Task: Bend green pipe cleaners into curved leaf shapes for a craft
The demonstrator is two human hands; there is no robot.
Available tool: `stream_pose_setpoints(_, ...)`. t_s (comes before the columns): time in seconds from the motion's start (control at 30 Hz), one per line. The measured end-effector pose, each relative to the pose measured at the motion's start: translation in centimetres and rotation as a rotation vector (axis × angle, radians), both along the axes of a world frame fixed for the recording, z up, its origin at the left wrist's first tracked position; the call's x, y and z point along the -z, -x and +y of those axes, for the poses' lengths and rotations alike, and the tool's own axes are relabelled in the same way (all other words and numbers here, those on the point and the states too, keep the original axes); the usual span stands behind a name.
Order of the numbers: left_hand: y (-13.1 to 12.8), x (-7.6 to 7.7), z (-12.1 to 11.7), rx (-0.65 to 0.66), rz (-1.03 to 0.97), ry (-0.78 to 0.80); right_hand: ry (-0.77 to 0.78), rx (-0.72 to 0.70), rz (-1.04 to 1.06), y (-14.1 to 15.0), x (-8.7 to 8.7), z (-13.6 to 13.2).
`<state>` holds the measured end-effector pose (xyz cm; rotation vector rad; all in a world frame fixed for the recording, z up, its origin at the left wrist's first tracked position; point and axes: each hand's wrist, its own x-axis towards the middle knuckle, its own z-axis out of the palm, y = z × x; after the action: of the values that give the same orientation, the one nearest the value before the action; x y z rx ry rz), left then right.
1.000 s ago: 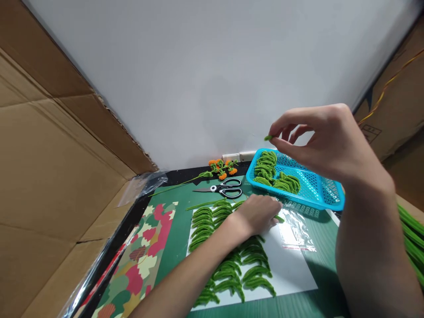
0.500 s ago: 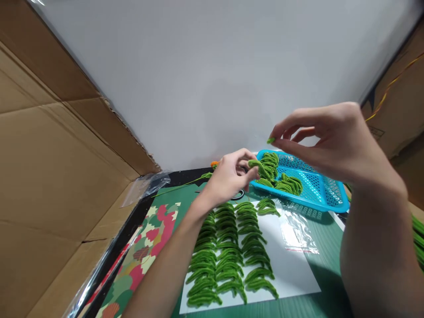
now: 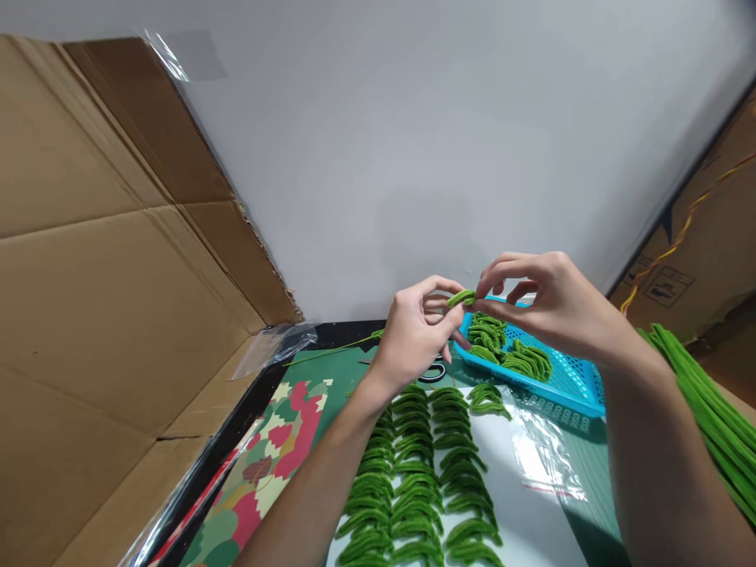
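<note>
My left hand pinches a short, bent green pipe-cleaner piece between thumb and fingertips. Thumb and index finger of my right hand are closed at the right end of that same piece; the exact contact is partly hidden by the fingers. Both hands hover in front of the blue plastic basket, which holds heaps of similar curved green pieces. Below, on a white sheet, several columns of curved green pieces lie in rows.
Scissors lie partly behind my left hand. A clear plastic bag rests on the white sheet's right side. Long green pipe cleaners are bundled at the right. Cardboard stands at the left, a patterned sheet beside it.
My right hand has come down and left, bringing its fingertips to the piece in my left hand. The view has shifted, showing more of the pipe-cleaner bundle at the right.
</note>
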<state>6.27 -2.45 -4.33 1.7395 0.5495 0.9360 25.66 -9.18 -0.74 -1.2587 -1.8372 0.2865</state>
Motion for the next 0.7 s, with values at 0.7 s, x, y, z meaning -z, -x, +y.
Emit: stream_pose_setpoints(0.7,0.47,-0.64,-0.58,0.022,0.141,-0.116,0.061,0.039,0.064,0.49,0.18,0.23)
